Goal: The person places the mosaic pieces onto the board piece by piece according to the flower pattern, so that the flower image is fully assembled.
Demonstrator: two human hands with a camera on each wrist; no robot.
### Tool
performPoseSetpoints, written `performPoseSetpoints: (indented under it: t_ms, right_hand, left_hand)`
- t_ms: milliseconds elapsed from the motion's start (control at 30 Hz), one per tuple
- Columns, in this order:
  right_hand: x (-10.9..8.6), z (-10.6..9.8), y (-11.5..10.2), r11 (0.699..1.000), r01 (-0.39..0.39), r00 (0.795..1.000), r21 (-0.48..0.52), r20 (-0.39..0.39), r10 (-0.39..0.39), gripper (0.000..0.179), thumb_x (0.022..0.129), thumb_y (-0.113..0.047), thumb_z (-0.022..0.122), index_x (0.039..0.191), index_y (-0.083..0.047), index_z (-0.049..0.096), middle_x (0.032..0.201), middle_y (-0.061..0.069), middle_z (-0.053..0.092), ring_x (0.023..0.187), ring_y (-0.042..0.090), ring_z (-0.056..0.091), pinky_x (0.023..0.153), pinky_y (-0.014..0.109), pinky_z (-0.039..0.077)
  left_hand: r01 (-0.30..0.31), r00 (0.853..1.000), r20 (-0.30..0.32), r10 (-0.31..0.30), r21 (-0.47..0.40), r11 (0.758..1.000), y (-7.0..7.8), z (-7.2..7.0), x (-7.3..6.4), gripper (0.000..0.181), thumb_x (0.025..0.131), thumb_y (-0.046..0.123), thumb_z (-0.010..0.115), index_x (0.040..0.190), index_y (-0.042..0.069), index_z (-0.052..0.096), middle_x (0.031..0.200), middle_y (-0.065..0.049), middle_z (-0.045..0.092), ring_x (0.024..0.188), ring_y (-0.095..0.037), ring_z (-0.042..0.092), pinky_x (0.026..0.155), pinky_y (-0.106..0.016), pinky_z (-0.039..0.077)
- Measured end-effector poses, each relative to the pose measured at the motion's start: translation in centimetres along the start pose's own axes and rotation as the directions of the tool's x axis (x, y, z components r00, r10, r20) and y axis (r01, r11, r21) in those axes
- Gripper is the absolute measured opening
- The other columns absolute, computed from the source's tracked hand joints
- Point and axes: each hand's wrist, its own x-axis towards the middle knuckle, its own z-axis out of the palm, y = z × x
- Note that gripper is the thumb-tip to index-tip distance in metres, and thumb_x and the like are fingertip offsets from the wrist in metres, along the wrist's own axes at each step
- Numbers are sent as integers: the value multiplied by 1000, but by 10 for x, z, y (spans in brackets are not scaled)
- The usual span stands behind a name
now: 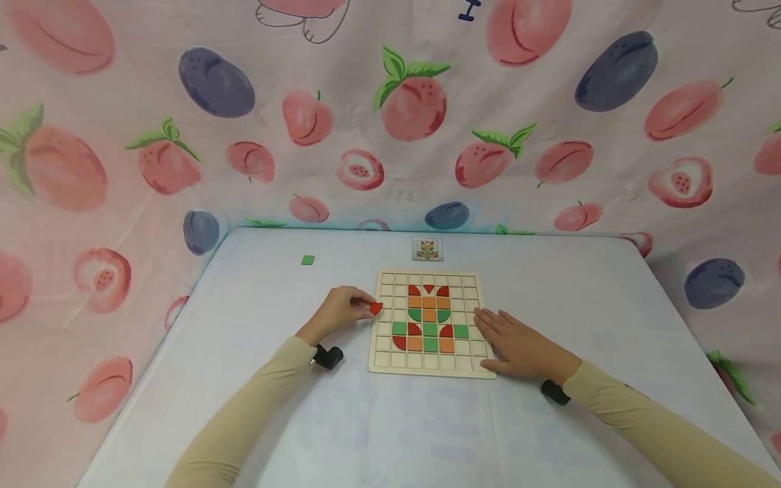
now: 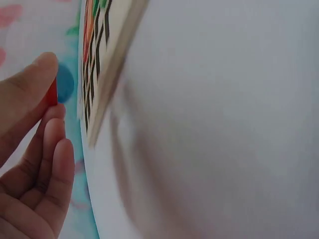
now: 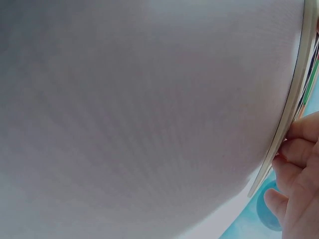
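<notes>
Between thumb and fingertips my left hand (image 1: 342,310) pinches a red quarter-round tile (image 1: 375,308) at the left edge of the wooden grid board (image 1: 390,363). The same red tile (image 2: 52,93) shows edge-on in the left wrist view, mostly covered by the thumb. Red, orange and green tiles form a flower-like pattern in the board's middle columns, with an orange tile (image 1: 429,315) near its centre. My right hand (image 1: 523,344) lies with fingers extended on the board's right edge. In the right wrist view its fingers (image 3: 299,149) touch the board's rim (image 3: 286,117).
A single green square tile (image 1: 308,260) lies on the white table, back left of the board. Behind the board is a small pattern card (image 1: 427,249) with a similar flower picture. A fruit-printed cloth (image 1: 360,122) hangs behind the table.
</notes>
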Motion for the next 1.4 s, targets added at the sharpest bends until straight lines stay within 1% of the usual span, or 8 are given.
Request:
performPoseSetpoints:
  t_ms: [200, 300, 433, 533, 700, 967, 1200, 1400]
  right_hand:
    - [0, -1, 0, 1000, 3, 1000, -3, -2, -3, 82, 90, -55, 50, 144, 3, 30, 153, 18, 28, 141, 32, 29, 113, 49, 27]
    - [0, -1, 0, 1000, 3, 1000, 2, -2, -3, 82, 90, -54, 51, 144, 3, 30, 153, 18, 28, 141, 32, 29, 113, 49, 27]
    - [0, -1, 0, 1000, 9, 1000, 3, -18, -9, 82, 89, -54, 53, 144, 4, 32, 152, 19, 30, 139, 33, 31, 112, 50, 29]
    - [-1, -2, 0, 1000, 18, 999, 1, -38, -18, 81, 89, -53, 54, 142, 5, 33, 150, 20, 32, 138, 34, 33, 110, 51, 30]
    - [-1, -3, 0, 1000, 25, 999, -3, -47, -25, 80, 89, -52, 55, 142, 5, 34, 150, 20, 33, 137, 34, 34, 110, 51, 31]
    - [-1, -1, 2, 999, 38, 998, -4, -48, -38, 80, 90, -51, 53, 142, 6, 33, 150, 21, 31, 138, 35, 33, 110, 51, 30]
    - [-2, 2, 3, 998, 47, 996, -28, -77, -49, 80, 90, -53, 53, 142, 4, 34, 150, 19, 33, 138, 33, 34, 110, 49, 31]
    - [-1, 3, 3, 998, 59, 993, -28, -104, -62, 80, 89, -53, 55, 141, 6, 36, 149, 20, 35, 136, 34, 36, 108, 51, 33]
  left_hand:
    - [-33, 997, 62, 35, -36, 999, 25, 24, 3, 26, 75, 16, 78, 99, 6, 73, 90, -4, 70, 75, -9, 55, 68, -20, 48]
    - [-64, 994, 80, 69, -57, 996, 35, 34, 4, 26, 76, 17, 78, 99, 6, 73, 93, -5, 70, 75, -9, 55, 68, -19, 47]
    - [-122, 987, 100, 126, -51, 991, 46, 46, 7, 26, 76, 19, 78, 98, 7, 73, 96, -5, 71, 78, -10, 58, 69, -18, 48]
    - [-115, 983, 132, 124, -72, 991, 54, 55, 9, 26, 76, 19, 78, 99, 8, 73, 97, -4, 71, 81, -9, 61, 71, -17, 49]
    - [-92, 978, 178, 111, -110, 990, 66, 71, 10, 25, 76, 20, 78, 98, 9, 74, 93, -2, 71, 78, -6, 61, 69, -16, 49]
    - [-158, 968, 189, 162, -38, 987, 86, 95, 12, 28, 74, 25, 79, 98, 10, 75, 93, 1, 73, 80, -4, 63, 70, -13, 47]
    - [-220, 961, 176, 213, 18, 975, 100, 113, 15, 25, 73, 23, 80, 94, 11, 76, 85, 3, 73, 70, 1, 56, 62, -10, 44]
    - [-206, 967, 167, 192, 68, 976, 105, 119, 15, 26, 71, 23, 82, 91, 9, 75, 80, 3, 70, 67, 1, 52, 59, -10, 41]
